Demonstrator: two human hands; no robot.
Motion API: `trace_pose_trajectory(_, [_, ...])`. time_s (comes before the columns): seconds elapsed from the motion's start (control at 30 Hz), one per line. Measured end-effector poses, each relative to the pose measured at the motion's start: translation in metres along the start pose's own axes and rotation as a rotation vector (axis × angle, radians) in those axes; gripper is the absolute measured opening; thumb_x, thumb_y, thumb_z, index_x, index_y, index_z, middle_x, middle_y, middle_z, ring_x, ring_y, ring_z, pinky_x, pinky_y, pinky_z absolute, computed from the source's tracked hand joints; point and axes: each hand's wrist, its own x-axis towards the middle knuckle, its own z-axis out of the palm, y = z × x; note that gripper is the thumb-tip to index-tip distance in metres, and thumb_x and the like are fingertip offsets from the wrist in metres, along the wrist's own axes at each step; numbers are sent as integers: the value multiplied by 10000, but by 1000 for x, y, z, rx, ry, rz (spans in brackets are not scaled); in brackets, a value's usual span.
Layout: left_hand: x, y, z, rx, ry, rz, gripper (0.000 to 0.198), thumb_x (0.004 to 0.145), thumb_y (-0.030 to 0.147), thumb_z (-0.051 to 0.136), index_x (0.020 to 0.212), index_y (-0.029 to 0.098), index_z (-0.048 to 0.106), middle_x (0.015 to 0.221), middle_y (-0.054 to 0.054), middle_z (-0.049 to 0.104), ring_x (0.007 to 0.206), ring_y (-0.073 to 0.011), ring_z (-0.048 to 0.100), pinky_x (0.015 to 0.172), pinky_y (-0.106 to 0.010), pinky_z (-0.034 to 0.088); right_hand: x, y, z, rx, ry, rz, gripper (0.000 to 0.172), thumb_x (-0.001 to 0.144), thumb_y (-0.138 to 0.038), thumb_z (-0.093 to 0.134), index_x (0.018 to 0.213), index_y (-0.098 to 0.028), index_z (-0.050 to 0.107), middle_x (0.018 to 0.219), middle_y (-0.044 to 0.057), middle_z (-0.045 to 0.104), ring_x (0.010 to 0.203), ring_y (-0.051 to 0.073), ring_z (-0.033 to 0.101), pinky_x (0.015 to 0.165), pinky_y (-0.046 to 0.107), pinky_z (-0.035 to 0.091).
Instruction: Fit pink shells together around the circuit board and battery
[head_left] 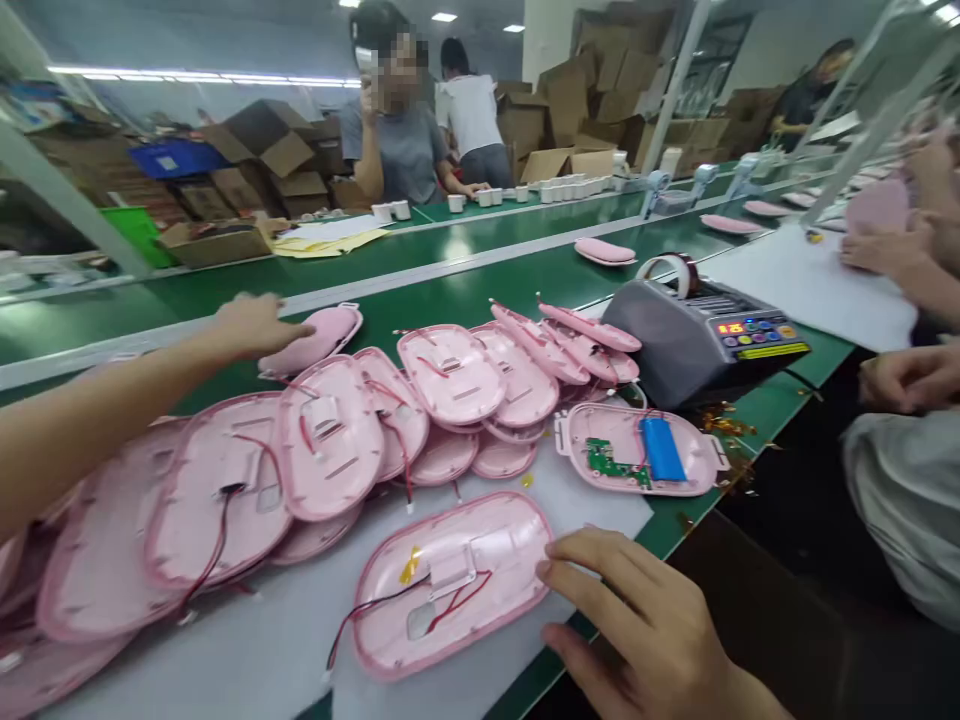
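Fingers of my right hand point(645, 620) lie spread, tips touching the near shell point(450, 580) on the white sheet point(247, 650); my left hand point(251, 325), loosely open, rests on a far shell point(315, 338) by the belt point(450, 250).

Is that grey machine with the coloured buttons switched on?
On. The grey machine shows lit orange digits on its small display beside the coloured buttons.

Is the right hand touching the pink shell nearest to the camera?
Touching. The head view shows the right hand with fingertips resting on the edge of the pink shell.
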Motion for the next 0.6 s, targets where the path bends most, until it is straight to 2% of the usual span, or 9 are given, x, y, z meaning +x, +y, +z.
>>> trace_pose_trajectory(0.07, [-18, 23, -17, 155, 3, -14, 781, 866, 615, 264, 1206, -35, 533, 1216, -65, 542, 1216, -310, 455, 1043, -455, 341, 7, -6, 9, -8, -21, 46, 340, 852, -279, 618, 1148, -111, 600, 1091, 169, 628, 994, 281, 600, 817, 421, 554])
trace_pose_trajectory(0.1, [-33, 38, -27, 191, 10, 59, 744, 881, 569, 203, 1224, -7, 524, 1207, -34, 521, 1215, -287, 450, 1036, -457, 329, 11, -8, 13, -25, -34, 88, 367, 861, -318, 615, 1167, -116, 592, 1135, 176, 611, 1025, 294, 586, 822, 438, 549])
trace_pose_trajectory(0.17, [-74, 68, -46, 144, 13, 298, 598, 909, 507, 273, 1184, 56, 553, 1086, 12, 563, 1042, -167, 542, 963, -366, 388, 17, -9, 18, -60, -82, 159, 388, 874, -345, 603, 1196, -131, 575, 1195, 174, 583, 1073, 304, 559, 848, 467, 534])
trace_pose_trajectory(0.2, [-98, 80, -52, 86, 58, 407, 483, 907, 472, 351, 1077, 104, 613, 962, 29, 607, 881, -117, 580, 872, -290, 431, 19, -9, 19, -68, -123, 187, 382, 877, -340, 599, 1202, -141, 572, 1216, 168, 571, 1092, 302, 547, 864, 473, 526])
trace_pose_trajectory(0.27, [-149, 98, -53, -40, 4, 560, 264, 913, 367, 457, 963, 187, 644, 845, 26, 640, 732, -102, 587, 712, -213, 447, 21, -8, 20, -68, -214, 229, 338, 881, -313, 587, 1183, -163, 583, 1236, 152, 555, 1122, 294, 526, 889, 471, 512])
trace_pose_trajectory(0.37, [-211, 105, -27, -157, -191, 574, 196, 929, 251, 460, 1010, 232, 637, 907, -23, 664, 795, -152, 616, 703, -260, 489, 21, -7, 21, -48, -290, 254, 253, 888, -260, 563, 1125, -185, 613, 1239, 136, 535, 1159, 280, 495, 921, 461, 491])
trace_pose_trajectory(0.43, [-233, 103, -2, -158, -276, 504, 216, 932, 237, 471, 1090, 225, 618, 1023, -57, 656, 898, -196, 615, 778, -318, 502, 20, -6, 23, -43, -289, 250, 238, 892, -243, 551, 1114, -188, 619, 1244, 134, 523, 1170, 276, 484, 931, 460, 482])
trace_pose_trajectory(0.5, [-240, 101, 18, -142, -306, 457, 242, 923, 269, 516, 1145, 216, 599, 1102, -78, 637, 961, -234, 599, 822, -369, 493, 19, -6, 24, -39, -279, 237, 240, 895, -252, 551, 1115, -187, 622, 1250, 135, 516, 1171, 279, 483, 931, 463, 481])
trace_pose_trajectory(0.6, [-237, 103, 30, -149, -344, 392, 260, 904, 316, 569, 1133, 201, 611, 1081, -85, 633, 965, -257, 588, 833, -405, 479, 19, -5, 25, -36, -266, 232, 240, 892, -264, 557, 1104, -184, 636, 1231, 132, 528, 1157, 279, 494, 937, 463, 481])
